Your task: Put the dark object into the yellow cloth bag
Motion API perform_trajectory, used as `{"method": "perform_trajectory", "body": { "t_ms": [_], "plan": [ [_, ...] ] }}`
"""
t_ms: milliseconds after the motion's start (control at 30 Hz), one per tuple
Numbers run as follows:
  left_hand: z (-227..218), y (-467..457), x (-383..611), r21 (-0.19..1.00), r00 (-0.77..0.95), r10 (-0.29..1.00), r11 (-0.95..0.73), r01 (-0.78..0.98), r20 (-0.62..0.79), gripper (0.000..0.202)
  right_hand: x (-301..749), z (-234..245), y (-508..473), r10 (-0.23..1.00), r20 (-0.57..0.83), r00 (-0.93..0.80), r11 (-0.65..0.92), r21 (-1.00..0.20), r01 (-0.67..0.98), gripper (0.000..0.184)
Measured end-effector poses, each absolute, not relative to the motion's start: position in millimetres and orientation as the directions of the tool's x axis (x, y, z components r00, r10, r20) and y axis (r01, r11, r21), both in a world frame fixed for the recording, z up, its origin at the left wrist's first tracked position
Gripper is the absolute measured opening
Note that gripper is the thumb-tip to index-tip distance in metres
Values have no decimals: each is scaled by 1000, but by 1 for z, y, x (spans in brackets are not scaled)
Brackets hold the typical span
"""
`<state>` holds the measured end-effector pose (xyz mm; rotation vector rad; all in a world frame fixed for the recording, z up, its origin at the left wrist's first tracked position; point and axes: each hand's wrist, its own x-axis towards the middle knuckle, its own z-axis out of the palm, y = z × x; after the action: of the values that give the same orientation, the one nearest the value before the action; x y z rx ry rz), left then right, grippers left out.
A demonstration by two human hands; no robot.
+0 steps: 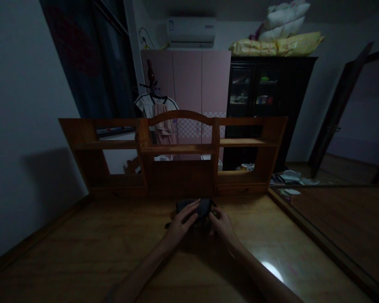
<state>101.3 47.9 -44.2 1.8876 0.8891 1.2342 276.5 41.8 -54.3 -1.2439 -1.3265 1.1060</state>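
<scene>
A small dark object (199, 207), perhaps a folded cloth or pouch, lies on the wooden desk (82, 244) near the foot of the shelf unit. My left hand (182, 222) rests on its left side with the fingers laid over the top. My right hand (220, 223) is at its right edge, fingers curled against it. The room is dim and the object's details are hard to make out.
A low wooden shelf unit (177, 147) stands along the back of the desk. Behind it are a pink wardrobe (189, 84), a dark glass-door cabinet (265, 92) with bedding on top, hanging clothes (158, 113), and an open door (337, 109) at right.
</scene>
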Motion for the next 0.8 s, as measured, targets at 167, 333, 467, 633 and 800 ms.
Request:
{"method": "perform_trajectory", "body": {
  "t_ms": [167, 333, 467, 633, 800],
  "plan": [
    [-48, 46, 101, 724, 226, 829, -558, 406, 512, 42, 275, -50, 35, 972, 230, 36, 220, -958, 181, 32],
    [-56, 51, 96, 558, 152, 777, -559, 613, 611, 25, 274, -56, 36, 936, 347, 53, 328, -919, 220, 27],
    [-59, 53, 94, 601, 216, 819, -545, 585, 532, 27, 273, -57, 34, 926, 377, 4, 367, -905, 216, 29],
    [-68, 54, 97, 632, 299, 843, -534, 561, 447, 50, 272, -56, 32, 913, 404, -51, 399, -863, 309, 28],
    [-65, 53, 96, 634, 293, 862, -504, 586, 414, 42, 273, -54, 32, 915, 398, -64, 395, -855, 336, 26]
  ]
}}
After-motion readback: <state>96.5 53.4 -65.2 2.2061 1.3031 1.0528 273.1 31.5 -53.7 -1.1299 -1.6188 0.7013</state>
